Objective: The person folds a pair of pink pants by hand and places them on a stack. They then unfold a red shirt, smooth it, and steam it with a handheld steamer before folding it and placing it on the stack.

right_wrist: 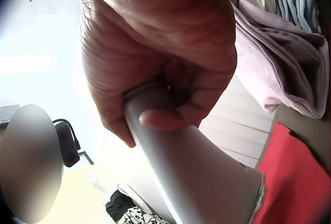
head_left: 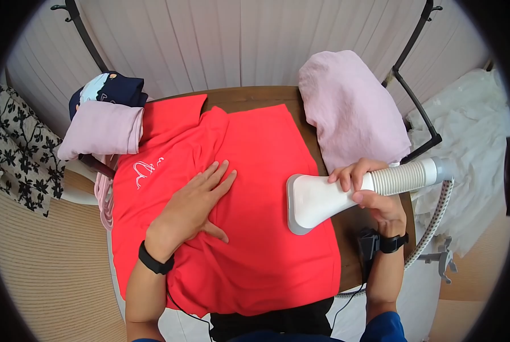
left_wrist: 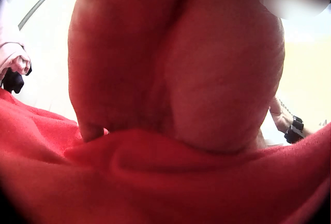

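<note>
A red T-shirt (head_left: 266, 154) with white script lettering lies spread over a dark brown board. On its middle rests my left hand (head_left: 195, 199), palm down with the fingers extended, and the cloth is rumpled beside it. In the left wrist view the palm (left_wrist: 170, 63) presses against the red fabric. My right hand (head_left: 369, 188) grips the white handle of a garment steamer head (head_left: 317, 199), fingers and thumb wrapped around it. The steamer's wide grey-edged face overlaps the shirt's right side. A ribbed hose (head_left: 400, 178) runs from the handle to the right.
Folded pink cloth (head_left: 104, 128) and a navy printed garment (head_left: 121, 88) sit at the board's left corner. A larger pink cloth (head_left: 351, 108) covers the back right. Black rack posts (head_left: 417, 100) stand on both sides. White ruffled fabric (head_left: 465, 148) hangs at right; a floral garment (head_left: 21, 148) at left.
</note>
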{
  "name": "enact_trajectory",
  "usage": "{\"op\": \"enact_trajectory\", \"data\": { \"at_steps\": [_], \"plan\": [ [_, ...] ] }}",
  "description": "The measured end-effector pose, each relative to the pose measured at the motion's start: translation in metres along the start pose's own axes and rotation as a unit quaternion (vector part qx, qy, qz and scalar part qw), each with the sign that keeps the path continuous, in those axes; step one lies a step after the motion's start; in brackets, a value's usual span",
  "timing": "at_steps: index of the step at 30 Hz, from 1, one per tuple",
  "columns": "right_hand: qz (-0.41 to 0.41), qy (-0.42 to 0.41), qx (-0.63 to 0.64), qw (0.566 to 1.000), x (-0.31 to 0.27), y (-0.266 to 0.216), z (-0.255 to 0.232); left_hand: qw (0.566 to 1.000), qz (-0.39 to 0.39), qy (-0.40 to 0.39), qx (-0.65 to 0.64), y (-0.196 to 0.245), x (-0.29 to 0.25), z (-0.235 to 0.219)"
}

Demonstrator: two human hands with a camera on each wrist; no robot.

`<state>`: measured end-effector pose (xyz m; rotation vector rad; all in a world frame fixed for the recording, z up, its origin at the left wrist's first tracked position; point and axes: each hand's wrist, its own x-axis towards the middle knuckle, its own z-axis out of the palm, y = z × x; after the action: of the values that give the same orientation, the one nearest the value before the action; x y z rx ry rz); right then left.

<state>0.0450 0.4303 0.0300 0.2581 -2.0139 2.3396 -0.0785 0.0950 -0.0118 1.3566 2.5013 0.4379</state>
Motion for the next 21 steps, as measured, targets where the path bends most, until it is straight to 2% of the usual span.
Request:
{"op": "enact_trajectory", "data": {
  "at_steps": [4, 7, 8, 11, 13, 16, 21],
  "plan": [
    [0.002, 0.000, 0.012, 1.000, 0.002, 0.001, 0.006, 1.000, 0.004, 0.002, 0.018, 0.006, 0.001, 0.001],
    [-0.003, -0.055, 0.062, 0.997, 0.004, 0.008, 0.017, 1.000, 0.016, -0.004, 0.015, 0.012, 0.001, 0.002],
    [-0.004, -0.069, 0.057, 0.996, 0.004, 0.007, 0.019, 0.999, 0.035, -0.002, 0.008, 0.016, 0.004, 0.001],
    [0.004, -0.074, 0.054, 0.996, 0.004, 0.010, 0.026, 0.999, 0.025, -0.031, 0.018, 0.025, 0.004, 0.002],
    [-0.024, -0.130, 0.026, 0.991, 0.007, 0.021, 0.026, 0.999, 0.035, -0.036, 0.021, 0.028, 0.004, 0.004],
    [-0.016, -0.153, 0.030, 0.988, 0.008, 0.025, 0.036, 0.998, 0.043, -0.041, 0.021, 0.030, 0.003, 0.005],
    [0.009, -0.149, 0.017, 0.989, 0.008, 0.028, 0.046, 0.998, 0.045, -0.038, 0.014, 0.029, 0.002, 0.006]
  ]
}}
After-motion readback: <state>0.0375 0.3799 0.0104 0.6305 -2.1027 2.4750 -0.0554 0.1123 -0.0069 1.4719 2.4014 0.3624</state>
